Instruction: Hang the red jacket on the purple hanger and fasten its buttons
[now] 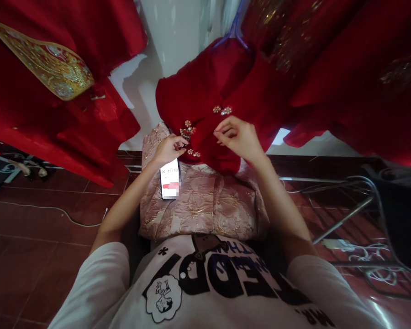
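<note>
A red garment (pixel 195 98) on a purple hanger (pixel 234 34) drapes down over pink brocade fabric (pixel 205 201) across my lap. Gold flower ornaments with pearls (pixel 222 110) decorate it, and a tasselled ornament (pixel 187 131) sits further left. My left hand (pixel 169 150) is closed at the garment's left side, its fingertips pinching the cloth just below the tassels. Above the red cloth, right of the ornaments, my right hand (pixel 238 137) is raised with thumb and forefinger pinched together. Whatever is between them is too small to make out.
A phone (pixel 169 185) showing a timer lies on the brocade beside my left wrist. Red garments (pixel 55 119) hang on both sides. At right stand a metal-framed chair (pixel 349 219) and tangled white cables (pixel 380 265). Another cable (pixel 68 214) crosses the tiled floor at left.
</note>
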`<state>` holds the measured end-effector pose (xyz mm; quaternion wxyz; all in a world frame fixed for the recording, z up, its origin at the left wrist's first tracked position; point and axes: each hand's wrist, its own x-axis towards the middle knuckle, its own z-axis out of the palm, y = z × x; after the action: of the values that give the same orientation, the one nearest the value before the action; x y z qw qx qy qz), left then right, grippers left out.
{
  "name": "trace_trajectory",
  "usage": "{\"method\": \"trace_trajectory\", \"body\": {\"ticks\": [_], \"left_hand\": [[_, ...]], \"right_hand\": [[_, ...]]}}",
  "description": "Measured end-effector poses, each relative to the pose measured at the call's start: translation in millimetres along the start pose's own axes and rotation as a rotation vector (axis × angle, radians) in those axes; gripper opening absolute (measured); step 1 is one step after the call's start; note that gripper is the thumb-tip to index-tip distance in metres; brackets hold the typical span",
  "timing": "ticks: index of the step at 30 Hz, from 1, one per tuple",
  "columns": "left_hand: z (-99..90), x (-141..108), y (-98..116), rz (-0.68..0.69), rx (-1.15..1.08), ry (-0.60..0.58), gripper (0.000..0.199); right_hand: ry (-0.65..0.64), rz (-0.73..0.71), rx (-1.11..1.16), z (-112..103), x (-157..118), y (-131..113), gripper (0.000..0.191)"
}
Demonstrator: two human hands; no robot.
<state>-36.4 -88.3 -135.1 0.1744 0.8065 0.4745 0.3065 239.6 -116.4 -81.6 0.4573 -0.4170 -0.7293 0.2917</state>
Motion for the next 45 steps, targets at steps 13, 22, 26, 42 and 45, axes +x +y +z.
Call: {"method": "trace_trajectory", "body": {"ticks": [13, 22, 26, 42, 45], "left_hand": [[16.5, -6, 6, 0.220, 0.186, -0.087, 0.020], [35.9, -11, 5, 0.352, 0.473, -0.043, 0.017], [33.4, -9, 5, 0.423, 0.505, -0.012, 0.009], [28.8, -7, 13, 0.527, 0.401, -0.051, 0.022], [27.4, -9, 15, 0.512, 0.378, -0.062, 0.025]], "right_hand": [[0.077, -0.016, 0.064, -20, -1, -13, 0.030], [0.040, -0.017, 0.051, -18, -3, -15, 0.031], [0.027, -0.031, 0.059, -18, -3, -16, 0.028], [-0.013, -0.016, 0.052, -20, -4, -19, 0.025], [-0.012, -0.012, 0.055, -20, -4, -20, 0.024]]}}
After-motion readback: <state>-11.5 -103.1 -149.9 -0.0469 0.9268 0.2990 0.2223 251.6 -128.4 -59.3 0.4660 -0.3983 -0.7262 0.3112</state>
